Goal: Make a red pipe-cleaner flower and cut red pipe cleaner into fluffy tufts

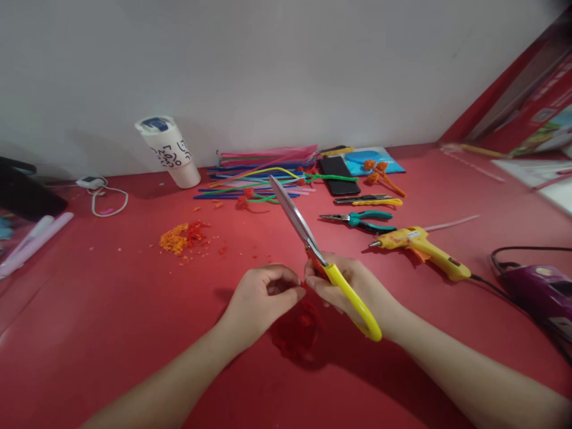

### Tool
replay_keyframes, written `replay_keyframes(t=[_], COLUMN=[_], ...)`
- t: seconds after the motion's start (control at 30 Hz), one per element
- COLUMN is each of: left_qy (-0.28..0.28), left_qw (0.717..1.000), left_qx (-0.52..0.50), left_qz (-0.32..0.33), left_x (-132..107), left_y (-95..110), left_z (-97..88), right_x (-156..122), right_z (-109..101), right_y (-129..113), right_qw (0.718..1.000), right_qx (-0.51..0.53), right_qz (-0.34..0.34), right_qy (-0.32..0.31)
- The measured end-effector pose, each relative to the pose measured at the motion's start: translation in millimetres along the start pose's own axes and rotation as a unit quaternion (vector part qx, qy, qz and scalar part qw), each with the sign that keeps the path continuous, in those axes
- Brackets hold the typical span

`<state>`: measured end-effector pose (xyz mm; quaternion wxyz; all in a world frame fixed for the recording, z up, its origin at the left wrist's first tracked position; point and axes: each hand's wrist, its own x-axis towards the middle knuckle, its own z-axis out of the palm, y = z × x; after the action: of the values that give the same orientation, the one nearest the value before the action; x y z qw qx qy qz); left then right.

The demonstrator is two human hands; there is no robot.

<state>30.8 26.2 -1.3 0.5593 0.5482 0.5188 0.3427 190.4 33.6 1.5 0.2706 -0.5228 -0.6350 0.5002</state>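
My right hand [353, 286] is closed around scissors [330, 274] with yellow handles, and their blades point up and away to the left. My left hand [263, 304] pinches a small bit of red material [303, 285] between thumb and forefinger; it is too small to tell exactly what it is. The fingertips of the two hands nearly meet there. Below them, on the red table, lies a pile of dark red fuzzy clippings [297, 330]. Farther left sits a heap of orange fuzzy clippings [174, 239] beside some red ones [195, 232].
Pipe cleaners [263, 173] in several colours lie along the wall beside a phone [339, 176]. To the right are a cutter [375, 201], pliers [357, 220] and a corded yellow glue gun [424, 247]. A white tumbler [172, 155] stands at back left.
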Motion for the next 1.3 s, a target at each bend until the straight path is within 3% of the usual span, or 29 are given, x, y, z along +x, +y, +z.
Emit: replay_keyframes(t=[0.13, 0.27, 0.4, 0.53, 0.77, 1.3], left_qy=[-0.001, 0.089, 0.159, 0.19, 0.189, 0.193], left_qw=[0.999, 0.976, 0.941, 0.931, 0.925, 0.92], left_qx=[-0.048, -0.197, -0.298, -0.308, -0.315, -0.325], left_qz=[-0.023, 0.005, 0.028, 0.05, 0.098, 0.106], left_x=[1, 4, 7, 8, 9, 8], left_y=[2, 3, -1, -4, -3, -3], left_z=[-1.8, -8.5, -16.1, -21.7, -24.4, -24.5], right_x=[1, 1, 0, 1, 2, 0], right_z=[-4, -10, -10, -8, -4, -3], right_y=[-2, -2, 5, 17, 24, 30], right_qw=[0.999, 0.983, 0.935, 0.88, 0.854, 0.825], right_qx=[-0.027, -0.168, -0.343, -0.46, -0.497, -0.524], right_qz=[-0.031, -0.065, -0.084, -0.109, -0.149, -0.199], right_qy=[0.0, 0.028, 0.034, 0.044, 0.036, 0.072])
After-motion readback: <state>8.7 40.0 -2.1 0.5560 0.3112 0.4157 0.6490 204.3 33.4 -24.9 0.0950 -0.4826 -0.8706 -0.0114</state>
